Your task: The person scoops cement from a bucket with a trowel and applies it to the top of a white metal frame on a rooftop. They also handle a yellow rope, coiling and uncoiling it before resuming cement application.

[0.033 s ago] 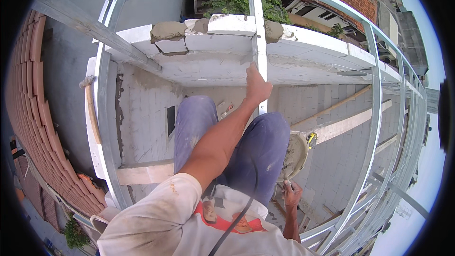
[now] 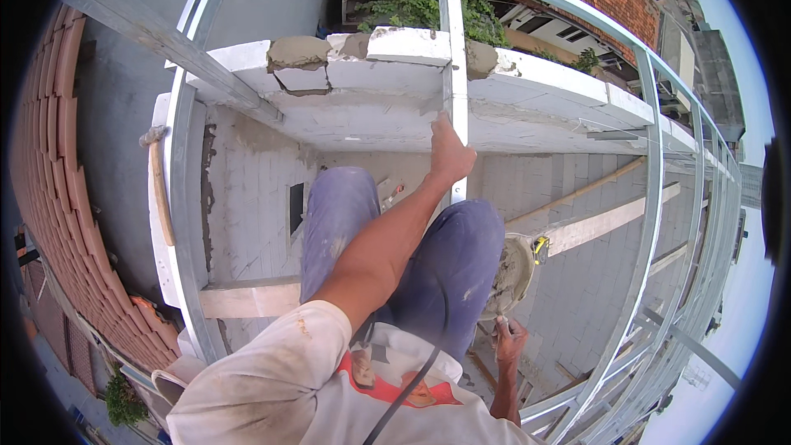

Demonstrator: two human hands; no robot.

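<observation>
My left hand (image 2: 449,152) reaches forward and up, wrapped around a vertical grey metal post (image 2: 451,41) that stands against a wall of white blocks (image 2: 527,82) with fresh grey mortar (image 2: 297,51) on top. My right hand (image 2: 509,338) hangs low on the right with its fingers curled, just below a round mortar-smeared pan (image 2: 509,274). Whether it holds anything is too small to tell. My legs in blue trousers (image 2: 346,214) fill the middle.
A grey metal frame (image 2: 188,198) surrounds me. A wooden-handled tool (image 2: 161,189) lies on its left rail. Wooden planks (image 2: 610,216) cross below on the right, and another plank (image 2: 247,301) lies at the lower left. Red roof tiles (image 2: 58,156) run down the left, with a drop beyond.
</observation>
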